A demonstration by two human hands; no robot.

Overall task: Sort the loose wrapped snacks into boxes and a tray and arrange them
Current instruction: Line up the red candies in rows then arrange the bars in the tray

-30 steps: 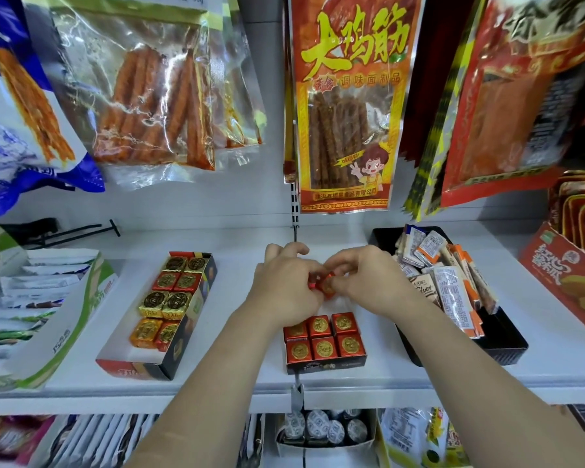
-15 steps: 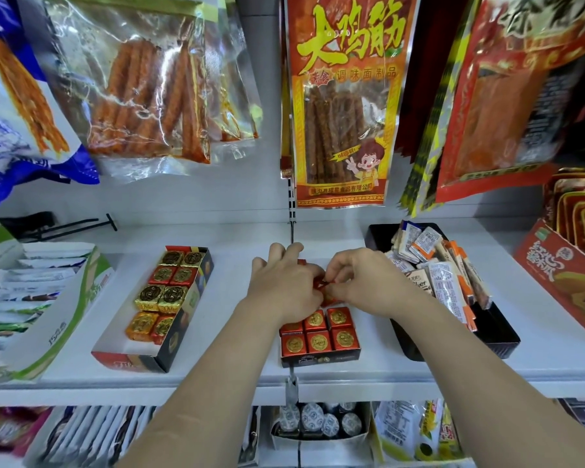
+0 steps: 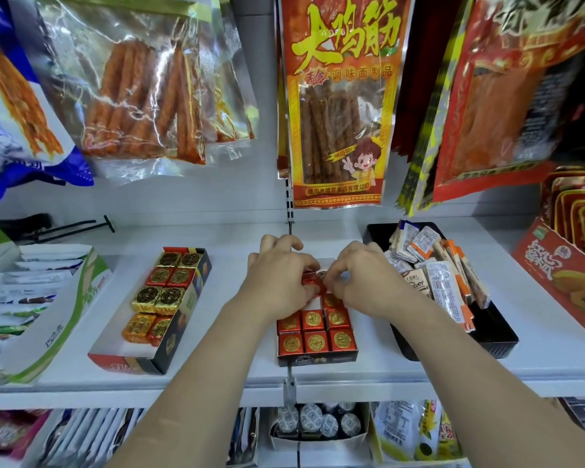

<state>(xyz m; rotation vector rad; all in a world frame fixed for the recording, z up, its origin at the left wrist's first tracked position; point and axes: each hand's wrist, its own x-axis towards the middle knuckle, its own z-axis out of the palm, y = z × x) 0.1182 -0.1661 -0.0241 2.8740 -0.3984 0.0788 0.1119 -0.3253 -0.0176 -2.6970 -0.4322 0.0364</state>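
Observation:
On the white shelf stands a small dark box [image 3: 318, 359] filled in front with several red foil-wrapped snacks [image 3: 316, 339]. Over its back half, my left hand [image 3: 279, 282] and my right hand [image 3: 360, 282] meet, both pinching a red wrapped snack [image 3: 313, 281] between their fingertips. To the left lies a longer open box [image 3: 156, 359] with gold, red and orange wrapped snacks [image 3: 163, 295] in pairs. A black tray [image 3: 493, 339] to the right holds several white-and-orange wrapped bars [image 3: 443, 282]. The box's back part is hidden by my hands.
Large snack bags [image 3: 338, 103] hang from hooks above the shelf. A green-and-white box of sachets [image 3: 48, 315] stands at the far left, a red carton [image 3: 561, 282] at the far right. Below the shelf edge [image 3: 217, 393] sit more packaged goods.
Both hands stay over the back of the small box, working the red snack; their fingers have shifted slightly and the snack shows more between them. The camera has tilted a little.

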